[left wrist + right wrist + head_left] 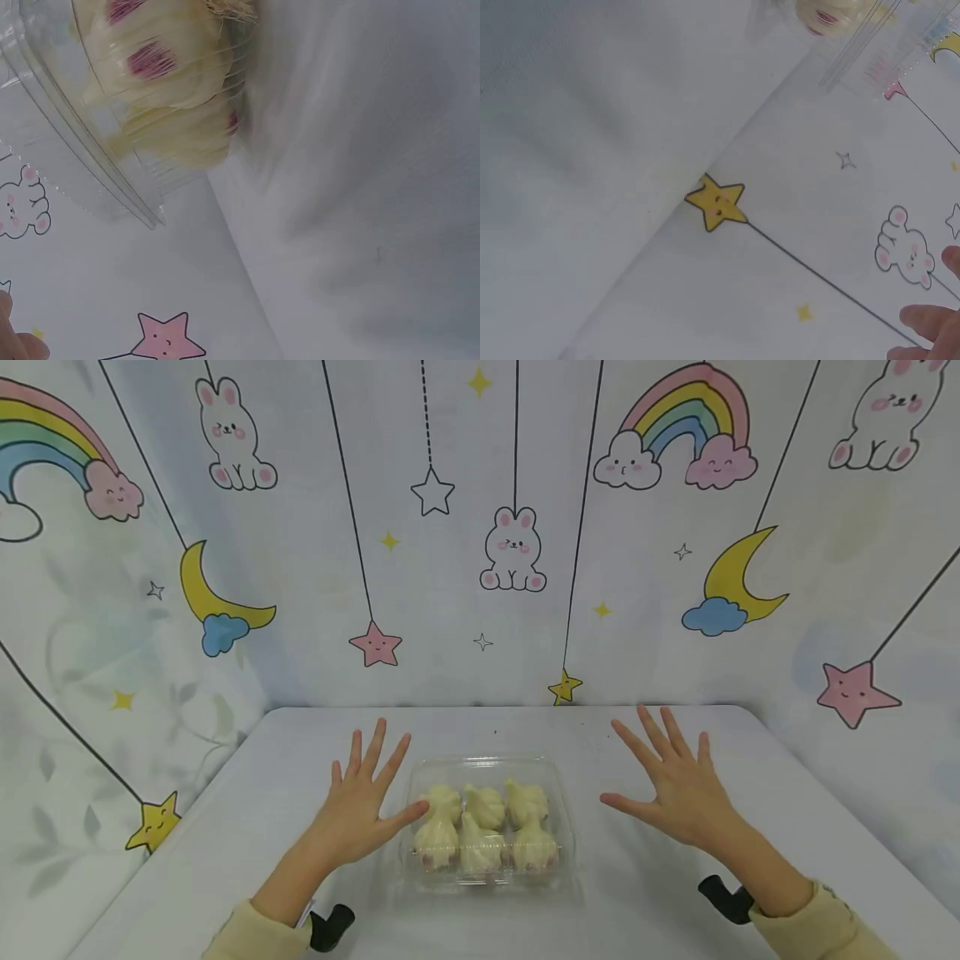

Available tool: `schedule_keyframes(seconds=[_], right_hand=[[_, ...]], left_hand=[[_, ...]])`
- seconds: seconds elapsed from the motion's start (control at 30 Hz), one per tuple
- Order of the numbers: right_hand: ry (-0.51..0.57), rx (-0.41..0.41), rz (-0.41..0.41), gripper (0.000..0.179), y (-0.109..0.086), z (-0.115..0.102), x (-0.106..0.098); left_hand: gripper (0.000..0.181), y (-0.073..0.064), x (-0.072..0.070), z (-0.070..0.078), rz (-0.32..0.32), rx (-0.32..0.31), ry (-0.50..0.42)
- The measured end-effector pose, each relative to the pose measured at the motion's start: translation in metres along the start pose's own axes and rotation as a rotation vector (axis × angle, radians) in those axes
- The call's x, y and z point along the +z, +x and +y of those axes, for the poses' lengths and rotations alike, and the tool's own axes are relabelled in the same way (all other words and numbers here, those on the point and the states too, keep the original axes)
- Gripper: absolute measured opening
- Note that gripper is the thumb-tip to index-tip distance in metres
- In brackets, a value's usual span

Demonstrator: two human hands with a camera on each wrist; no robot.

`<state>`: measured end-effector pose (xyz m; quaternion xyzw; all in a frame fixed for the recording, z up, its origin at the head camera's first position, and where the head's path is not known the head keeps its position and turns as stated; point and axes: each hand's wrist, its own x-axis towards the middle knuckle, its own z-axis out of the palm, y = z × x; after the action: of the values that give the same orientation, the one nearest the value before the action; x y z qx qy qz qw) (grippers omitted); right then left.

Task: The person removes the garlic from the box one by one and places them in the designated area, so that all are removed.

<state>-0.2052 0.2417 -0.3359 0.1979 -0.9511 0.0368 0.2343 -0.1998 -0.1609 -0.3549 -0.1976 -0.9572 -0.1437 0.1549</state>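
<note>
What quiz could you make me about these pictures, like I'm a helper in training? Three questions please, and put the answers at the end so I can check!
1. Counting: In the head view, how many pale pieces can you see inside the clear plastic container?

2. True or false: The right hand is gripping the container.

3. Pick one: How is the left hand held?
A) Balled into a fist
B) With its fingers spread
C) Pinching one of the pale pieces

Key:
1. Six, in two rows of three.
2. False: its fingers are spread and it is apart from the container.
3. B
</note>
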Motion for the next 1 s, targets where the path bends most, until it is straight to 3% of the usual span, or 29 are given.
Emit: schedule_keyframes(seconds=[0.37,0.63,1.0], right_hand=[[0.146,0.008,-0.051,0.089,0.000,-0.014,-0.001],[0.208,0.008,-0.070,0.090,-0.001,-0.024,0.002],[0.294,0.001,-0.073,0.092,-0.005,-0.035,0.010]], left_hand=[[0.086,-0.008,0.006,-0.001,-0.029,-0.043,-0.155],[0.084,-0.016,0.012,-0.001,-0.084,-0.062,-0.362],[0.081,-0.023,0.020,0.007,-0.121,-0.083,-0.571]])
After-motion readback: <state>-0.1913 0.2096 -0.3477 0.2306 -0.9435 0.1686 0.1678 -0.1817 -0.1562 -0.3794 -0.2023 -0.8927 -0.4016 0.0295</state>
